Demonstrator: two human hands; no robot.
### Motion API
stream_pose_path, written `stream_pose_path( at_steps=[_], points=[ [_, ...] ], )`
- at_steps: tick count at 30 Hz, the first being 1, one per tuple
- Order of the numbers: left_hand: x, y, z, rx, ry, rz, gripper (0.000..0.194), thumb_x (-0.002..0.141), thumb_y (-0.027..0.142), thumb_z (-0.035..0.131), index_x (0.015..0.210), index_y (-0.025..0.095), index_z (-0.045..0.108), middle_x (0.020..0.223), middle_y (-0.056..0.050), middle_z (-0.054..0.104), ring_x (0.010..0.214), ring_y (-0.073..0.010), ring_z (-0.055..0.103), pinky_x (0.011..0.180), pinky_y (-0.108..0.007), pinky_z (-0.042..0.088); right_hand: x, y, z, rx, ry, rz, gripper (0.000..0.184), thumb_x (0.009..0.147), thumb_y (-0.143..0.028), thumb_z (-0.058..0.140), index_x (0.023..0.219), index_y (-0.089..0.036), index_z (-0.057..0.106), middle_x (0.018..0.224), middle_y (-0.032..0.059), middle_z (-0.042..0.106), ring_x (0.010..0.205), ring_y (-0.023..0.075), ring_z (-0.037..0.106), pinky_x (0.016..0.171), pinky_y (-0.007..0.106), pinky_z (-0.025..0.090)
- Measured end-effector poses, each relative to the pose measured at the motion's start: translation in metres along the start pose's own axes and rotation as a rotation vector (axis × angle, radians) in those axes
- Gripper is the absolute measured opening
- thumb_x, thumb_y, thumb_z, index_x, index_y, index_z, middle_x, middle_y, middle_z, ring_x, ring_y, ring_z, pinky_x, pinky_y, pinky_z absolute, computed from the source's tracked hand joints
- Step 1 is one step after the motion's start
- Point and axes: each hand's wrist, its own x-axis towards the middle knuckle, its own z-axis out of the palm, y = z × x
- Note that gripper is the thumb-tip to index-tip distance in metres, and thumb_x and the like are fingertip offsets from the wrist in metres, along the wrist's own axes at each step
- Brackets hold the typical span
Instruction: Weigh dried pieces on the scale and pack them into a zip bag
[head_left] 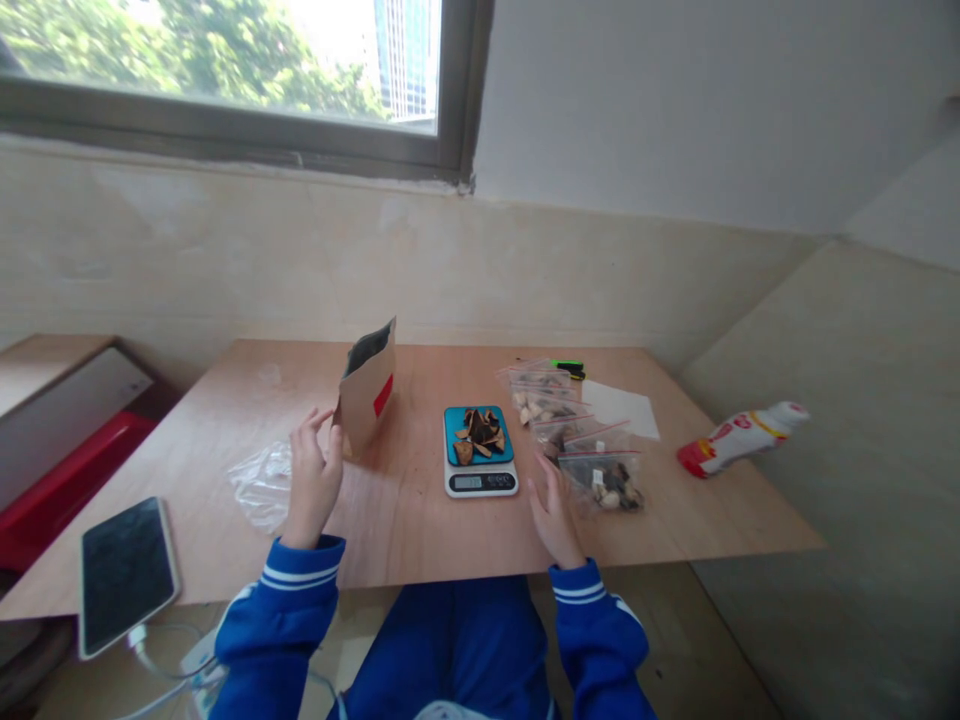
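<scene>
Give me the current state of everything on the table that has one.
Paper pouch: upright, top open, held at its edge by the left hand.
Scale: display lit, dark dried pieces piled on top.
Zip bags: filled, lying in a row.
Right hand: open, empty, beside the nearest bag.
Tablet: screen dark, cable attached.
White bottle: lying on its side.

Blue sleeves (289,600) (white-striped cuffs), blue trousers (450,650).

Daylit window (225,60) above pale wall (600,270); wooden table (420,520) against it.
</scene>
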Motion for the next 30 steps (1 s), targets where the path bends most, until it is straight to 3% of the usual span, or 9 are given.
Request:
stream_pose_path(
  at_steps=[6, 12, 16, 21, 30],
  points=[
    [-0.026, -0.047, -0.02, 0.263, 0.125, -0.113, 0.038, 0.082, 0.032, 0.045, 0.113, 0.012, 0.05, 0.115, -0.014, 0.051, 0.121, -0.0308, 0.043, 0.104, -0.052, 0.034, 0.003, -0.008, 0.002, -0.023, -0.066, -0.024, 0.038, 0.092, -0.03, 0.04, 0.129, -0.02, 0.046, 0.125, 0.013, 0.051, 0.122, 0.025, 0.045, 0.104, 0.049, 0.035],
    [-0.048, -0.087, -0.028, 0.465, -0.013, -0.184, 0.048, 0.072, 0.037, 0.055, 0.111, 0.009, 0.053, 0.123, -0.022, 0.047, 0.12, -0.0402, 0.044, 0.095, -0.058, 0.04, 0.038, -0.029, 0.017, -0.228, -0.166, -0.157, 0.036, 0.09, -0.027, 0.046, 0.126, -0.022, 0.053, 0.131, 0.0144, 0.043, 0.123, 0.0293, 0.042, 0.101, 0.05, 0.036],
    [-0.061, -0.1, -0.028, 0.467, -0.092, -0.223, 0.053, 0.073, 0.045, 0.05, 0.112, 0.008, 0.055, 0.122, -0.023, 0.05, 0.121, -0.0404, 0.044, 0.096, -0.056, 0.041, 0.062, -0.035, 0.025, -0.34, -0.214, -0.219, 0.026, 0.087, -0.028, 0.055, 0.111, -0.022, 0.063, 0.129, 0.0136, 0.045, 0.116, 0.0302, 0.044, 0.098, 0.048, 0.039],
    [-0.071, -0.111, -0.03, 0.405, -0.142, -0.213, 0.057, 0.073, 0.055, 0.046, 0.11, 0.013, 0.055, 0.118, -0.019, 0.053, 0.118, -0.0362, 0.047, 0.097, -0.051, 0.042, 0.072, -0.03, 0.025, -0.343, -0.27, -0.246, 0.014, 0.084, -0.021, 0.057, 0.093, -0.02, 0.067, 0.117, 0.0125, 0.054, 0.107, 0.0287, 0.046, 0.093, 0.046, 0.042],
    [-0.08, -0.117, -0.031, 0.391, -0.208, -0.193, 0.058, 0.075, 0.054, 0.042, 0.115, 0.013, 0.05, 0.124, -0.019, 0.051, 0.119, -0.0357, 0.047, 0.099, -0.051, 0.039, 0.079, -0.033, 0.02, -0.282, -0.211, -0.257, 0.015, 0.087, -0.022, 0.052, 0.085, -0.022, 0.067, 0.108, 0.0093, 0.058, 0.101, 0.026, 0.05, 0.089, 0.044, 0.043]
  ],
)
